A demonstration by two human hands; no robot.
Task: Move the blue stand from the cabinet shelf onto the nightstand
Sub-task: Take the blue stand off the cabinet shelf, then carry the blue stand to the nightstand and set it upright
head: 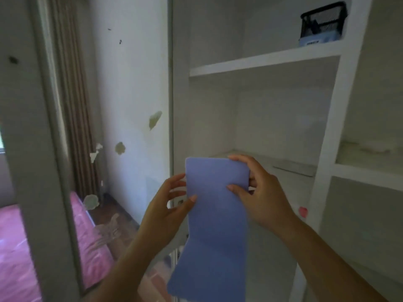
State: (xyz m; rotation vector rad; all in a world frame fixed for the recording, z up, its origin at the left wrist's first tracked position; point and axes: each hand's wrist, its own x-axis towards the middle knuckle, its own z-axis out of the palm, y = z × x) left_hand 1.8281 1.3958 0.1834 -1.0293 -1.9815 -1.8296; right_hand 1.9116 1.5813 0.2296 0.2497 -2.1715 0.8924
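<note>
- Head view: we hold the blue stand (pixel 216 214), a flat, pale-blue folding panel with soft creases across it, upright in the air in front of the open white cabinet. It is clear of every shelf.
- The left hand (pixel 172 199) takes the panel's left edge. Its grip pinches the edge, with the thumb on the front face and the fingers curled behind.
- The right hand (pixel 261 192) takes the upper right corner. Its grip also pinches, with the thumb on the front and the fingers wrapped over the top and right edge.
- Just behind the hands is the white lower cabinet shelf (pixel 290 168). Higher up, a black mesh basket (pixel 322 18) sits on a pale-blue box on the upper shelf.
- To the left are a white-framed glass door (pixel 43 149), a brown pleated curtain (pixel 72 105) and a pink bed cover (pixel 13 247). We cannot see the nightstand.
- We judge the lift to be done, with the carry and the set-down still to come.
- Both grips sit high on the panel, so the lower section hangs free. It could swing on its creases and knock the cabinet frame or the glass door as we turn.
- The panel looks smooth and thin, so a loose pinch could let it slide downward.
- The nightstand is out of sight, so we may set the stand down without seeing the surface and leave it near an edge.
</note>
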